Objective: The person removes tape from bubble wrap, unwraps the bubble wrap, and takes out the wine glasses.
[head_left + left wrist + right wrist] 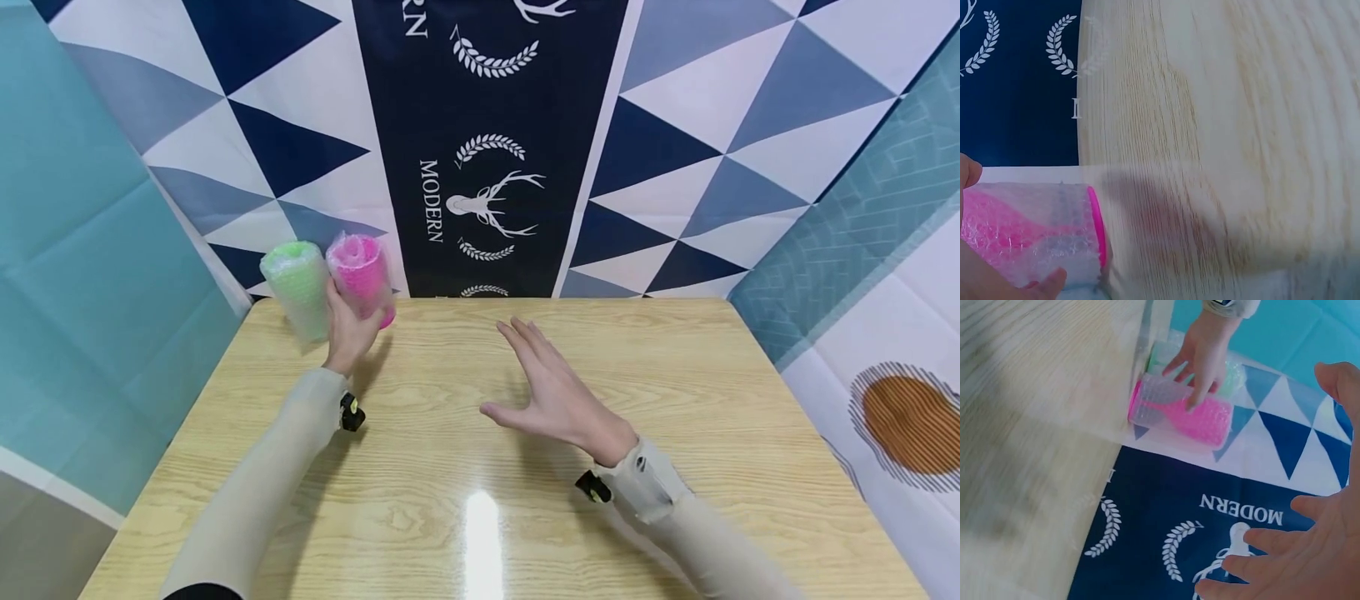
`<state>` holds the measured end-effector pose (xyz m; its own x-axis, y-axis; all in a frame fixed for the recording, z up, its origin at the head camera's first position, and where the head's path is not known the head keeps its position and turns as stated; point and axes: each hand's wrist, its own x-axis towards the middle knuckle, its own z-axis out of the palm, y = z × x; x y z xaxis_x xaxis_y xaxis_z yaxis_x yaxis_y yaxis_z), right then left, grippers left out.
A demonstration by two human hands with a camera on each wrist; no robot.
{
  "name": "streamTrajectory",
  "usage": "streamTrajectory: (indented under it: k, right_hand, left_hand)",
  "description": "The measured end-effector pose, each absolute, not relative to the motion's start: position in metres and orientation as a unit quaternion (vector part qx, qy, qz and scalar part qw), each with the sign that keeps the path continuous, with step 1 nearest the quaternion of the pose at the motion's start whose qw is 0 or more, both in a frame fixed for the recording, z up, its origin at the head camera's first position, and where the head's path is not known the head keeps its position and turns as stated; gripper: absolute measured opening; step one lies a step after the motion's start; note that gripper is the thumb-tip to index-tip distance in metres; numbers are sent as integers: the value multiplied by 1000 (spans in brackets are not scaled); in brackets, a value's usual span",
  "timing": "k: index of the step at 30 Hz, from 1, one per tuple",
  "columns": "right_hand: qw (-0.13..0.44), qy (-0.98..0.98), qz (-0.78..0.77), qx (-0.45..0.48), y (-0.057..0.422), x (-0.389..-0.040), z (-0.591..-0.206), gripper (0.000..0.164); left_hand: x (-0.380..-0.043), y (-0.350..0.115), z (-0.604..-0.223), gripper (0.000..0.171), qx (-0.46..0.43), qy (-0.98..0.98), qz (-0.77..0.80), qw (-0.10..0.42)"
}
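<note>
A pink goblet [363, 268] wrapped in bubble wrap stands at the far left of the table, tilted a little. My left hand [349, 328] holds it low down, thumb on one side and fingers on the other. The left wrist view shows its pink base rim [1097, 226] through the wrap, with the thumb [1054, 282] against it. Close beside it on the left is a green bubble-wrapped piece [298, 287], partly behind the hand in the right wrist view. My right hand [558, 396] hovers over the table's middle, fingers extended and thumb apart, holding nothing.
The wood-grain table [435, 433] ends at a patterned cloth wall [487, 150] just behind the goblet. A teal panel [97, 275] rises along the left edge. On the right hangs a sheet with a brown circle [911, 423].
</note>
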<state>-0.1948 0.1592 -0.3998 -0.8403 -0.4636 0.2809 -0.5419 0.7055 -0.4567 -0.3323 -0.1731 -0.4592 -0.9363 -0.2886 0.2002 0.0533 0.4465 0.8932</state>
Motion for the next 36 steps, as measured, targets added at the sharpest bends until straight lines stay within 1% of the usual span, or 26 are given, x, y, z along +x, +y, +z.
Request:
streamTrajectory:
  k: [7, 10, 15, 22, 29, 36]
  right_hand:
    - [47, -914, 308, 260, 152, -202, -414, 107]
    - [40, -914, 312, 256, 151, -204, -419, 108]
    - [35, -912, 319, 257, 150, -206, -426, 107]
    - [31, -914, 306, 263, 148, -207, -435, 107]
    - [23, -916, 304, 262, 150, -206, -442, 107]
    - [13, -918, 301, 257, 154, -206, -446, 107]
  left_hand:
    - [-340, -170, -455, 116, 62, -822, -546, 151]
    - [-345, -167, -454, 118, 60, -821, -546, 154]
    - [-350, -164, -456, 119, 72, -823, -538, 167]
    - [-355, -163, -457, 118, 75, -815, -539, 199]
    - [-360, -165, -453, 120, 67, -819, -531, 208]
    - [-362, -168, -449, 114, 86, -829, -522, 181]
